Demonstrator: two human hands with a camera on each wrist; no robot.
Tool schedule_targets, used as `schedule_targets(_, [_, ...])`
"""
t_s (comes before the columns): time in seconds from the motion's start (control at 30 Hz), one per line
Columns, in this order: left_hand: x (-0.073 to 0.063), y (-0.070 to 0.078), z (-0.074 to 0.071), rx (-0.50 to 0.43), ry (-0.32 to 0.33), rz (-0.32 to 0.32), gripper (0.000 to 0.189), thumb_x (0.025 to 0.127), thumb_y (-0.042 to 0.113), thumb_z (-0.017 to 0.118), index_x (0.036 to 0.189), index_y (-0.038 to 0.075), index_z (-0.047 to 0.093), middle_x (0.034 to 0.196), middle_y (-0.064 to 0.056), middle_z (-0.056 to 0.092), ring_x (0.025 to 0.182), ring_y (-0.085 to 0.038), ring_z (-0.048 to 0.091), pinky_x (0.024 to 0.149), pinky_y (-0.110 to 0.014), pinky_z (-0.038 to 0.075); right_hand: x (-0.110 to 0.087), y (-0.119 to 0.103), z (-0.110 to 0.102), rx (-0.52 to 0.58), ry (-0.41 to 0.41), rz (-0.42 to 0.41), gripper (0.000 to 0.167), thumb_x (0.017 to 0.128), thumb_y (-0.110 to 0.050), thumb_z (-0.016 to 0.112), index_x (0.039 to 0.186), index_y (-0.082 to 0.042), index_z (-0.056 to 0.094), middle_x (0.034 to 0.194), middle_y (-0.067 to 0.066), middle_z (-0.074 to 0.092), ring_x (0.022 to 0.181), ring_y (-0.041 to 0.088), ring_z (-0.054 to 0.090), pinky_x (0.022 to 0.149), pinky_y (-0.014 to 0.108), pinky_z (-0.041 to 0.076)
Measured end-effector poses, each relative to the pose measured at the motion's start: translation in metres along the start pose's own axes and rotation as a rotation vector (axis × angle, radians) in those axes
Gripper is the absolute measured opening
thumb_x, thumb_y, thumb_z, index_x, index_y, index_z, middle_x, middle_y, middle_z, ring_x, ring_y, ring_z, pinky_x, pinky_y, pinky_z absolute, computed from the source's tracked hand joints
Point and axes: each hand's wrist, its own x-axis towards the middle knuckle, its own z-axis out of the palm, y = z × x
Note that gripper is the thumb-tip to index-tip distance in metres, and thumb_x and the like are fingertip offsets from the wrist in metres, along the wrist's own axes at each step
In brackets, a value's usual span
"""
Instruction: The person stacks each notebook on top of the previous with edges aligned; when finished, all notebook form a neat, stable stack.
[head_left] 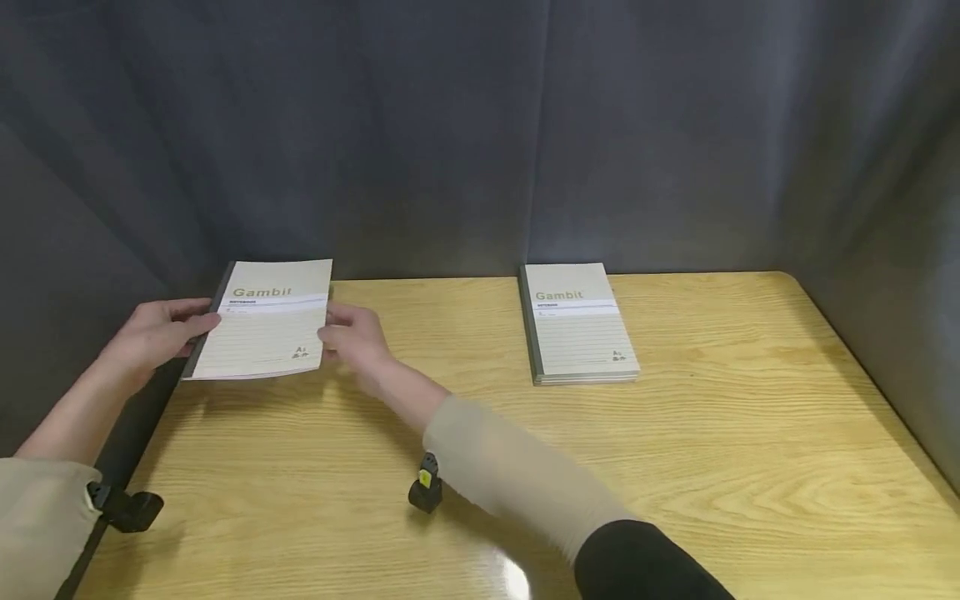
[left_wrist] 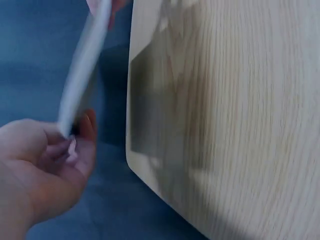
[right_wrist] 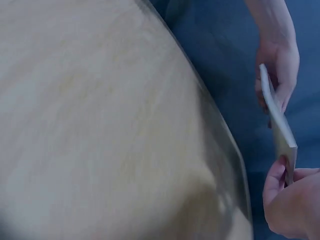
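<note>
A cream notebook (head_left: pixel 262 333) with a dark spine is held up above the table's back left corner. My left hand (head_left: pixel 159 335) pinches its spine edge, thumb on the cover and fingers beneath. On the opposite edge, my right hand (head_left: pixel 358 340) grips it between thumb and fingers. Seen edge-on in the left wrist view, the notebook (left_wrist: pixel 82 67) is raised off the wood and throws a shadow. The right wrist view shows both hands on the notebook (right_wrist: pixel 281 122), one at each side.
A neat stack of matching notebooks (head_left: pixel 577 333) lies right of centre near the back of the wooden table (head_left: pixel 750 433). Dark grey curtains (head_left: pixel 435 142) hang behind and along both sides. A small black camera (head_left: pixel 426 485) is on each wrist.
</note>
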Motion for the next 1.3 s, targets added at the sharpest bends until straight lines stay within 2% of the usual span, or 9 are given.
schedule_targets(0.1, [-0.003,0.019,0.01,0.006,-0.062,0.064,0.079,0.108,0.045,0.046,0.159,-0.01,0.02,0.144,-0.036,0.05,0.094,-0.006,0.065,0.076,-0.019,0.056,-0.008,-0.015,-0.031,-0.045,-0.027,-0.052,0.046,0.094,0.008,0.054,0.139,0.0,0.063,0.116,0.018,0.071,0.082,0.013,0.068,0.08,0.038,0.062])
schedule_targets(0.17, [-0.003,0.034,0.021,-0.01,-0.087,0.108,0.08,0.107,0.044,0.051,0.161,-0.006,0.021,0.139,-0.032,0.056,0.086,0.0,0.064,0.074,-0.016,0.055,-0.014,-0.026,-0.054,-0.094,-0.043,-0.078,0.047,0.095,0.007,0.052,0.141,0.0,0.061,0.121,0.019,0.07,0.085,0.015,0.069,0.081,0.038,0.063])
schedule_targets(0.37, [0.001,0.092,0.062,-0.061,-0.112,0.216,0.072,0.107,0.038,0.053,0.163,0.004,0.023,0.129,-0.022,0.064,0.09,-0.009,0.065,0.079,-0.019,0.056,-0.035,-0.052,-0.124,-0.256,-0.026,-0.116,0.049,0.093,0.005,0.052,0.14,-0.004,0.062,0.126,0.018,0.07,0.101,0.023,0.072,0.093,0.047,0.062])
schedule_targets(0.53, [0.009,0.135,0.098,-0.101,-0.128,0.244,0.07,0.108,0.03,0.054,0.163,0.002,0.021,0.113,-0.016,0.067,0.088,-0.016,0.064,0.079,-0.022,0.055,-0.054,-0.066,-0.177,-0.33,0.034,-0.075,0.047,0.097,-0.003,0.057,0.144,-0.006,0.059,0.133,0.013,0.068,0.114,0.021,0.066,0.098,0.042,0.059])
schedule_targets(0.7, [0.021,0.166,0.137,-0.167,-0.153,0.256,0.068,0.107,0.024,0.056,0.163,0.002,0.023,0.095,-0.008,0.063,0.084,-0.024,0.062,0.074,-0.026,0.053,-0.067,-0.074,-0.224,-0.364,0.106,-0.033,0.05,0.098,-0.008,0.061,0.148,-0.004,0.055,0.14,0.015,0.063,0.11,0.012,0.062,0.096,0.032,0.059])
schedule_targets(0.83, [0.029,0.192,0.168,-0.224,-0.161,0.283,0.068,0.107,0.021,0.056,0.162,0.001,0.024,0.093,-0.008,0.064,0.08,-0.024,0.064,0.077,-0.035,0.058,-0.074,-0.079,-0.257,-0.382,0.165,-0.02,0.049,0.097,-0.006,0.06,0.146,-0.003,0.057,0.136,0.019,0.066,0.101,0.008,0.065,0.085,0.021,0.059])
schedule_targets(0.97, [0.032,0.211,0.191,-0.252,-0.169,0.309,0.068,0.106,0.02,0.057,0.162,0.0,0.023,0.091,-0.007,0.063,0.08,-0.026,0.065,0.08,-0.041,0.058,-0.078,-0.08,-0.283,-0.422,0.203,-0.005,0.05,0.098,-0.006,0.059,0.147,-0.003,0.055,0.135,0.019,0.064,0.097,0.005,0.063,0.078,0.016,0.056])
schedule_targets(1.13, [0.032,0.22,0.215,-0.255,-0.191,0.313,0.069,0.106,0.018,0.056,0.162,-0.003,0.022,0.089,-0.006,0.063,0.084,-0.031,0.066,0.082,-0.042,0.058,-0.084,-0.077,-0.304,-0.481,0.206,0.011,0.051,0.099,-0.006,0.059,0.149,-0.002,0.052,0.137,0.021,0.061,0.095,0.003,0.059,0.078,0.014,0.053])
schedule_targets(1.3, [0.036,0.229,0.236,-0.239,-0.204,0.342,0.071,0.104,0.019,0.058,0.161,-0.005,0.022,0.087,-0.009,0.067,0.082,-0.031,0.068,0.064,-0.025,0.05,-0.094,-0.076,-0.326,-0.542,0.195,0.034,0.051,0.1,-0.007,0.059,0.15,-0.002,0.051,0.142,0.022,0.061,0.101,0.001,0.061,0.083,0.016,0.055])
